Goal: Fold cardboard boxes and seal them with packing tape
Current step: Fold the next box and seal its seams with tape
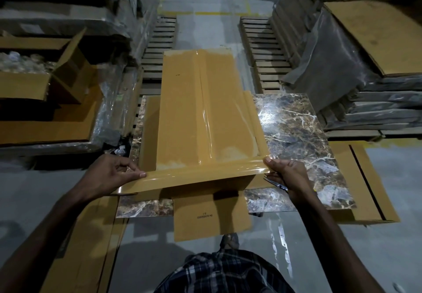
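Cardboard box (182,114) lies on a marble-patterned tile (296,132), long seam already taped; left hand (112,174) and right hand (287,174) pinch a tape strip (194,176) across its near end, not yet pressed down.

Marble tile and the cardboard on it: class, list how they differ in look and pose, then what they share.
The marble tile is dark, veined and glossy; the cardboard is plain tan, with tape along it. The tile lies underneath; the cardboard lies on top, reaching past the tile's far edge. Both are rectangular.
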### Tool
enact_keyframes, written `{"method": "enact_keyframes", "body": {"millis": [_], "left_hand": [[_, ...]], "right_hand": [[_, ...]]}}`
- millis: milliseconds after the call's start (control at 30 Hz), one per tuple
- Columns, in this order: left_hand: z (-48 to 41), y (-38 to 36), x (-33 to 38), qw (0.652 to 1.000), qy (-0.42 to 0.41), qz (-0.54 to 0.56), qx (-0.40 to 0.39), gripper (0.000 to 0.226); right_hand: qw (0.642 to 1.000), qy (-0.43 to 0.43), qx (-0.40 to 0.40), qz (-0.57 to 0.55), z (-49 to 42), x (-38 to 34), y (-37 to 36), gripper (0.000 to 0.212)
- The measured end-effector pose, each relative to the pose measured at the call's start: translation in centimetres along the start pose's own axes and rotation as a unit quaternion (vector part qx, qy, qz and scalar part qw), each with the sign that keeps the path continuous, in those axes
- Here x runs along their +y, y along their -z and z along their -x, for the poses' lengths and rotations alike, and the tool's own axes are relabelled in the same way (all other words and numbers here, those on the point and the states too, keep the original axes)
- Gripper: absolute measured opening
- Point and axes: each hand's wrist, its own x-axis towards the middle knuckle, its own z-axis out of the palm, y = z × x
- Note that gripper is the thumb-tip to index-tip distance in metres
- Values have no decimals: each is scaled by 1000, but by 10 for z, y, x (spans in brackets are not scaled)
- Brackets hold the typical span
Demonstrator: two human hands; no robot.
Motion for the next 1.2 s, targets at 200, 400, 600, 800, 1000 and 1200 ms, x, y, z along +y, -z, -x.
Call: {"method": "enact_keyframes", "body": {"millis": [200, 400, 600, 800, 1000, 1200], "left_hand": [[-3, 2, 0, 1000, -2, -10, 2, 13], [-10, 3, 3, 1000, 6, -10, 3, 14], [-8, 4, 3, 1000, 0, 2, -2, 11], [-4, 9, 7, 999, -3, 31, 8, 7], [-13, 10, 0, 1000, 22, 3, 8, 12], [-19, 8, 1, 1000, 24, 18, 2, 16]], "right_hand": [[1000, -12, -2, -2, -2, -1, -2, 17], [1000, -13, 2, -7, -1, 0, -3, 19], [1000, -1, 3, -11, 3, -6, -3, 16], [1000, 22, -7, -12, 3, -12, -6, 20], [1000, 18, 1, -3, -1, -11, -10, 19], [1000, 8, 7, -10, -1, -9, -11, 20]]}}
